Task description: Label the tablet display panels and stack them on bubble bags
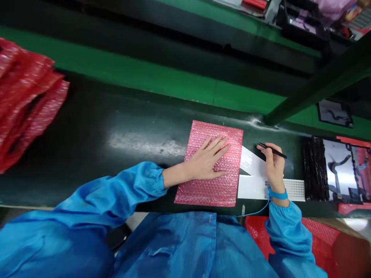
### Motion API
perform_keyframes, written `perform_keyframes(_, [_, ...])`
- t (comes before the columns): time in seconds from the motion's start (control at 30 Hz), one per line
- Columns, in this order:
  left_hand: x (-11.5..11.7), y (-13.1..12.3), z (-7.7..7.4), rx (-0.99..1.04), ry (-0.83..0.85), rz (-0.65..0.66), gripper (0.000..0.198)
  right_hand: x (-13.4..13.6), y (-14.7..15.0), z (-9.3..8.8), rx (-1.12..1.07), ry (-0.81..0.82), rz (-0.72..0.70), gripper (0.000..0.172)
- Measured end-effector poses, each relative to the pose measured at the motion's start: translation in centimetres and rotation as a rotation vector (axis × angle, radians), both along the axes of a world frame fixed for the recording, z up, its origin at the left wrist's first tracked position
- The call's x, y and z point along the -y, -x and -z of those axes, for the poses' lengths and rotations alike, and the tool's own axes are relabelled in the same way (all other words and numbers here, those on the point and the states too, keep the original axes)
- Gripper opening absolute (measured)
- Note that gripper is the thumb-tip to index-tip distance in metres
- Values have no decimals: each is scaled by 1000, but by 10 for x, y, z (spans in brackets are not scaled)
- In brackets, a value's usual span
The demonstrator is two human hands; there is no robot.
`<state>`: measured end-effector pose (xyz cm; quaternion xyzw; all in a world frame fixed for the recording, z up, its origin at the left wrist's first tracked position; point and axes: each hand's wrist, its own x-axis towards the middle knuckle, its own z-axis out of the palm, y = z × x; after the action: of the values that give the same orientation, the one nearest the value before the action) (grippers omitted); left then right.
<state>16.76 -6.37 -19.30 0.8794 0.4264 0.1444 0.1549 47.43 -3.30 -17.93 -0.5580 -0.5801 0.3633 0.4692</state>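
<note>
My left hand (206, 162) lies flat with fingers spread on a pink bubble-wrap bag (193, 193), which rests on the dark green bench. Held in the closed fingers of my right hand (274, 166) is a slim black tool that looks like tweezers (276, 153). This hand is above white sheets (251, 187) to the right of the bag. One sheet slants partly under the bag's right edge. Beside the wrist shows a sheet with a grid of small labels (295, 188). A blue wrist strap (278, 194) with a cord is on my right wrist.
A pile of red bubble-wrap bags (29, 100) stands at the far left. On the right are silvery panels with dark cables (337, 166) beside stacked black-wrapped pieces (315, 170). A green post (313, 85) rises behind. Red bubble wrap (321, 231) hangs below the bench edge.
</note>
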Motion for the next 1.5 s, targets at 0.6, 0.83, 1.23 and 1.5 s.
perform_keyframes(0.6, [-10, 3, -10, -103, -9, 89, 90, -67, 41, 0, -89, -234, -26, 29])
perform_keyframes(0.83, [-5, 25, -7, -74, 20, 12, 88, 42, -63, -31, 312, -130, 36, 28])
perform_keyframes(1.23, [-13, 19, -39, -95, 179, -37, 93, 119, -24, -6, 467, -106, -115, 44])
perform_keyframes(1.5, [-6, 11, -41, -47, 83, -84, 81, 82, -12, -30, 185, -60, -75, 34])
